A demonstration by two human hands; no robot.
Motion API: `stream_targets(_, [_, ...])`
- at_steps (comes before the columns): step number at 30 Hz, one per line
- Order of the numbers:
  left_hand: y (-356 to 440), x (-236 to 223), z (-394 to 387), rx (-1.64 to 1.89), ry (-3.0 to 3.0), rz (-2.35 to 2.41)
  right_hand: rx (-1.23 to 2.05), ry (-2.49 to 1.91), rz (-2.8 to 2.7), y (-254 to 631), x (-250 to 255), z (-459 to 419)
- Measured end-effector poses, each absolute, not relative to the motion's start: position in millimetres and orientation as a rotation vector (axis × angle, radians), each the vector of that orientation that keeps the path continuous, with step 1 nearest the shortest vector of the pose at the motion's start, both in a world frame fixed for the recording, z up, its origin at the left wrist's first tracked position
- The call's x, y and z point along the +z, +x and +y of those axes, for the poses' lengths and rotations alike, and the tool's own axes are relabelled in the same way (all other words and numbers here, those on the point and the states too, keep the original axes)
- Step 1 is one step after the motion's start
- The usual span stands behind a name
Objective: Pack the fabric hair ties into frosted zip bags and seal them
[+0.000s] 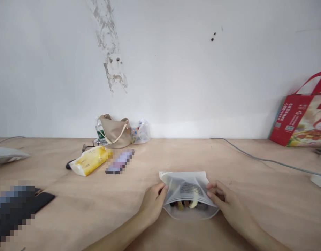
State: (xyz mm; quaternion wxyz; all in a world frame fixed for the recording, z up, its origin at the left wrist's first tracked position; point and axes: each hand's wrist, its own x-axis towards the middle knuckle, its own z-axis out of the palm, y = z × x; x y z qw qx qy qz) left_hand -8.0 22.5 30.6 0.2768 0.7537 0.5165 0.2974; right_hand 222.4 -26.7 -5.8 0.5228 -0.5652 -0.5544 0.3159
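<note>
A frosted, translucent zip bag (176, 190) lies on the table in front of me, its mouth gaping toward me. Inside the mouth show several small items in dark, brown, yellow and cream colours; I cannot make out what they are. A dark printed label shows through the bag's upper side. My left hand (153, 200) pinches the bag's left edge between thumb and fingers. On the opposite edge, my right hand (225, 198) grips the bag with thumb and curled fingers.
A yellow tissue pack (92, 160) and a phone (120, 161) lie to the left. Behind them stand a beige handbag (117, 130) and a clear plastic bag (143, 132) by the wall. A red shopping bag (293, 118) and grey cable (254, 157) are at right.
</note>
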Motion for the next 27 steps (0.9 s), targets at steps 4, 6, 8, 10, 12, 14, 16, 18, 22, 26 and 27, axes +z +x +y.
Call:
stream_targets(4, [-10.3, 34.8, 17.5, 0.957, 2.056, 1.34, 0.688, -1.335, -1.26, 224.1, 2.8, -31.1])
stream_targets(6, [-14.9, 36.9, 15.3, 1.095, 2.148, 1.229, 0.616, -1.31, -1.226, 227.4, 4.5, -34.0])
stream_targets(8, [-21.4, 38.0, 13.8, 1.225, 2.257, 1.067, 0.565, -1.259, -1.209, 232.0, 2.0, -36.9])
stream_targets(10, [-28.7, 38.4, 12.5, 1.274, 2.309, 0.975, 0.586, -1.24, -1.222, 237.2, -3.1, -39.7])
stream_targets(12, [-35.5, 38.6, 10.7, 1.248, 2.291, 0.984, 0.691, -1.255, -1.296, 241.4, -6.6, -42.7])
stream_targets(14, [-41.0, 38.6, 8.1, 1.177, 2.248, 1.025, 0.804, -1.253, -1.424, 243.0, -5.1, -45.9])
stream_targets(16, [-45.6, 38.5, 5.2, 1.085, 2.206, 1.048, 0.871, -1.237, -1.575, 241.9, 1.6, -49.3])
stream_targets(18, [-49.6, 38.0, 2.4, 0.985, 2.165, 1.066, 0.862, -1.234, -1.673, 239.5, 10.0, -52.3])
stream_targets(22, [-55.0, 38.4, -2.4, 0.965, 2.127, 1.086, 0.808, -1.23, -1.709, 237.8, 15.7, -55.2])
stream_targets(26, [-54.3, 40.9, -5.0, 1.094, 2.117, 1.068, 0.81, -1.286, -1.649, 239.9, 8.3, -55.2])
stream_targets(27, [-53.6, 41.2, -5.0, 1.119, 2.1, 1.074, 0.825, -1.282, -1.644, 239.9, 7.5, -55.3])
